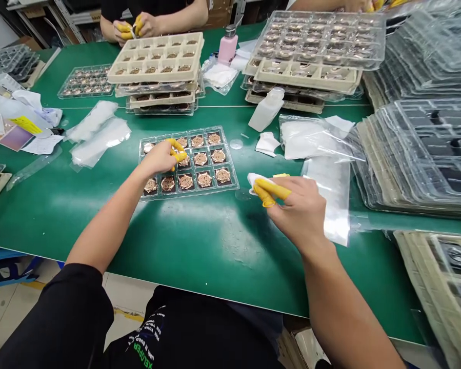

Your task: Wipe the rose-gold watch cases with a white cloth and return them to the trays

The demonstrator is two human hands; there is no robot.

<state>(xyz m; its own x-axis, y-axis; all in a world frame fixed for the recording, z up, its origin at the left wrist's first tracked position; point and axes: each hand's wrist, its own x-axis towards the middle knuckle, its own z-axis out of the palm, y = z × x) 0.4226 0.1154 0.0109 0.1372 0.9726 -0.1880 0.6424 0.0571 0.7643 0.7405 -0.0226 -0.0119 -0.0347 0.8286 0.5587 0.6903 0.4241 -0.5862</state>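
A clear plastic tray (187, 193) of rose-gold watch cases lies on the green table in front of me. My left hand (164, 156), with yellow finger cots, reaches over it from the left. Its thumb and fingers are closed on a watch case (183, 161) in the middle row, which still appears to sit in its compartment. My right hand (297, 205), also in yellow finger cots, is held to the right of the tray. A folded white wipe (255, 181) is pinched in its fingertips, apart from the watch cases.
Behind the tray stand stacked trays of watch parts (155, 59), a pink pump bottle (228, 45) and a white bottle (266, 110). Bagged white wipes (311, 137) and tall tray stacks (418, 169) are at right. Across the table, a co-worker's hands (132, 26) hold something small.
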